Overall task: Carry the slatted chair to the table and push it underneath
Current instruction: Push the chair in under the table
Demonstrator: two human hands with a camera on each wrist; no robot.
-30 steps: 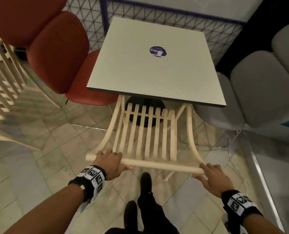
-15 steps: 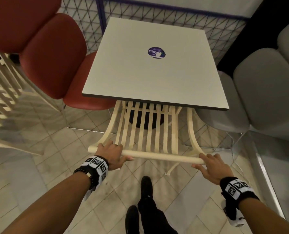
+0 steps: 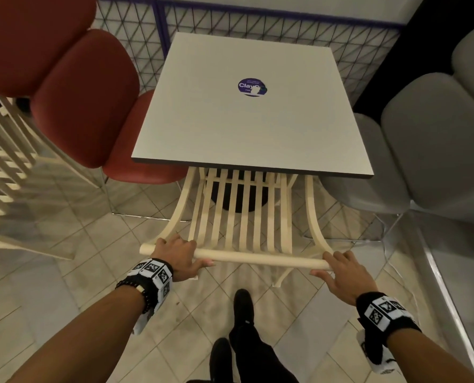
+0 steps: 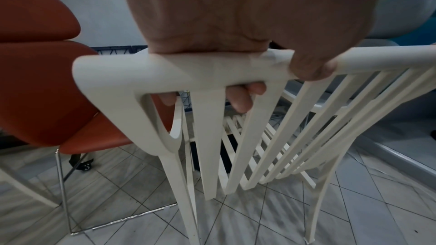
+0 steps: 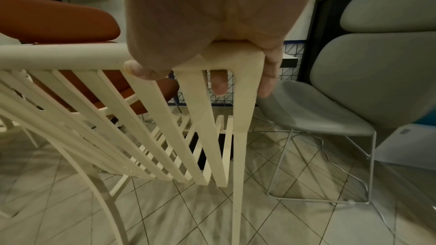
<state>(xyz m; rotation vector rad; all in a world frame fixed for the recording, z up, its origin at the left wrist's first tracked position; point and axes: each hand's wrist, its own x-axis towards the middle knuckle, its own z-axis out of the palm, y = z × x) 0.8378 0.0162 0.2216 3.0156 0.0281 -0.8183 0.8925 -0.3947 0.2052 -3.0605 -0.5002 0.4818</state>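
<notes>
The cream slatted chair (image 3: 241, 217) stands in front of me, its seat hidden under the square grey table (image 3: 246, 128). Only the curved back slats and round top rail show in the head view. My left hand (image 3: 179, 254) grips the left end of that rail, fingers curled over it and between the slats (image 4: 238, 100). My right hand (image 3: 340, 268) grips the right end of the rail (image 5: 235, 57), fingers hooked over the far side and thumb beneath.
A red padded chair (image 3: 72, 100) stands left of the table and a grey padded chair (image 3: 423, 139) right of it. Another cream slatted chair (image 3: 0, 167) is at far left. A wire mesh fence (image 3: 258, 26) runs behind the table. My foot (image 3: 242, 305) is on the tiled floor.
The chair has slid further under the table, so less of its back shows. Both hands moved forward with the rail and kept their grip.
</notes>
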